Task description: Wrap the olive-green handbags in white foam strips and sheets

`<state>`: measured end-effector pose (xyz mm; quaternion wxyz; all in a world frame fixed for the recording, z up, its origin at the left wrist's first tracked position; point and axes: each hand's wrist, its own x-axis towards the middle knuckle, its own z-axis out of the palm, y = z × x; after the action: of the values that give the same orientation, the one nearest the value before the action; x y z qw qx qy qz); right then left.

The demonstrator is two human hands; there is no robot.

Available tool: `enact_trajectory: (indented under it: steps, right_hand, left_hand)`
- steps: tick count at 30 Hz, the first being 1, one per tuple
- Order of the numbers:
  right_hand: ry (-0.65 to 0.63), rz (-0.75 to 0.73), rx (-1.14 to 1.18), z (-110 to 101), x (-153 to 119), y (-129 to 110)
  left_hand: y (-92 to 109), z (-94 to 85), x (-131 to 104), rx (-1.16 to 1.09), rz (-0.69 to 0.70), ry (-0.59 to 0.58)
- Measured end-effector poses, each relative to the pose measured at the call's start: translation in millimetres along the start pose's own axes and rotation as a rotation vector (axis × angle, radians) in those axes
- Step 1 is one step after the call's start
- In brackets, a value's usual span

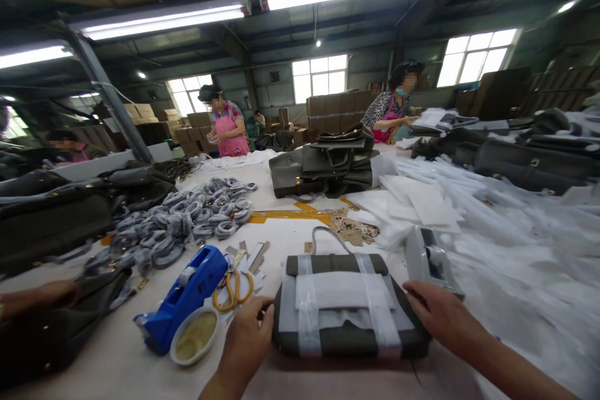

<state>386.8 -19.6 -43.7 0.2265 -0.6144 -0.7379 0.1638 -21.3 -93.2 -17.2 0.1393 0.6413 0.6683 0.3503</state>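
Note:
A dark green handbag (347,339) lies in front of me, its thin looped handle wrapped in pale covering. White sheets (344,290) cover its front, and two clear tape strips (307,306) run down over them. At the bag's left edge, my left hand (248,336) is closed, with thumb and curled fingers against the side. My right hand (443,312) grips the right side; some of its fingers are hidden. Left of the bag are yellow-handled scissors (233,287), a blue tape dispenser (187,294) and a white bowl (194,336). A grey tape dispenser (431,259) stands behind my right hand.
Coiled, wrapped straps (187,215) are heaped at left. More dark bags (328,162) are stacked ahead. White wrapping material (515,262) covers the right side. Another person's arm (42,297) reaches onto a dark bag at lower left. Workers in pink aprons (232,131) stand beyond the table.

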Motion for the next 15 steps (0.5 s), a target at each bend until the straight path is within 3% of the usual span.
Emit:
enact_trajectory:
  steps: [3, 6, 9, 15]
  right_hand:
    - [-0.113, 0.093, -0.225, -10, 5, -4]
    - [-0.22, 0.062, -0.343, -23, 2, -28]
    - [-0.242, 0.02, -0.383, -27, -1, -46]
    - [-0.297, 0.027, -0.384, -21, -3, -52]
  left_hand:
    - [-7, 5.8, 3, 0.084, -0.066, -0.006]
    - [-7, 20.4, 6, 0.094, -0.027, 0.078]
    - [-8, 33.0, 9, 0.08, -0.046, 0.1]
    - [-2, 37.4, 12, 0.096, -0.178, -0.015]
